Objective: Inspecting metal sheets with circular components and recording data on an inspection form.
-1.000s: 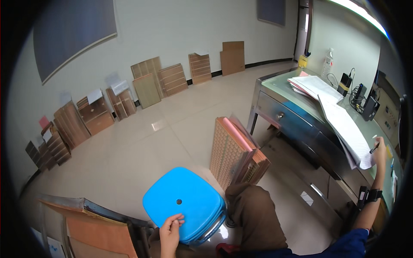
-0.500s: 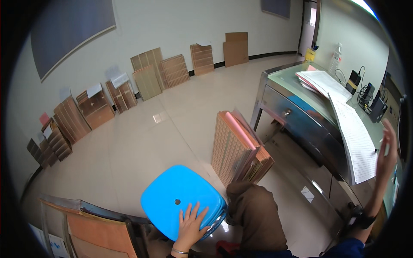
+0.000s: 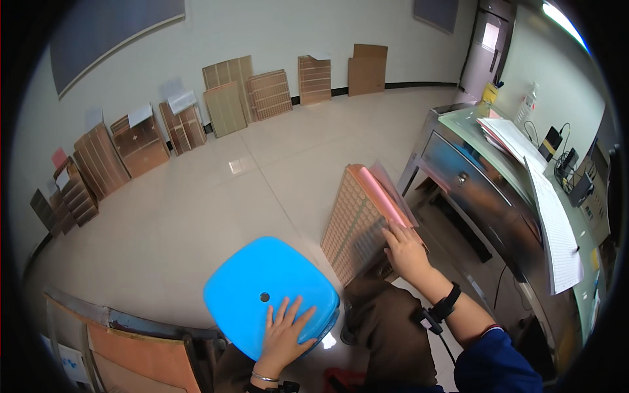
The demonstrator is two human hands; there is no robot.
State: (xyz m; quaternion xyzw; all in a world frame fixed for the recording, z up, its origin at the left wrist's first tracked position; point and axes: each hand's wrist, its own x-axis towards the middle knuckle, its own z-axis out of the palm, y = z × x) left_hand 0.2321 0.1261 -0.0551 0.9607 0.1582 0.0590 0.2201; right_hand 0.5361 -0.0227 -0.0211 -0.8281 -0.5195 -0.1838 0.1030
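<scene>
My left hand (image 3: 283,337) lies flat, fingers spread, on the seat of a blue plastic stool (image 3: 246,281) with a round hole in its middle. My right hand (image 3: 407,252) reaches over the top edge of an upright stack of copper-coloured patterned panels (image 3: 354,219) on the floor. Its fingers are stretched out and touch the stack near a pink sheet (image 3: 381,193) wedged among the panels; its thumb is hidden. A clear sheet stands up beside the pink one. A dark band with a cable circles my right wrist.
At right stands a metal desk (image 3: 468,173) with a glass top, papers (image 3: 553,229), a bottle (image 3: 526,103) and small black devices. More panels (image 3: 229,108) lean along the far wall. A wooden-framed rack (image 3: 124,327) with an orange-brown board is at lower left.
My right hand has come down from above the desk, leftward, onto the stack of panels. The left hand stays on the stool. The view has shifted a little.
</scene>
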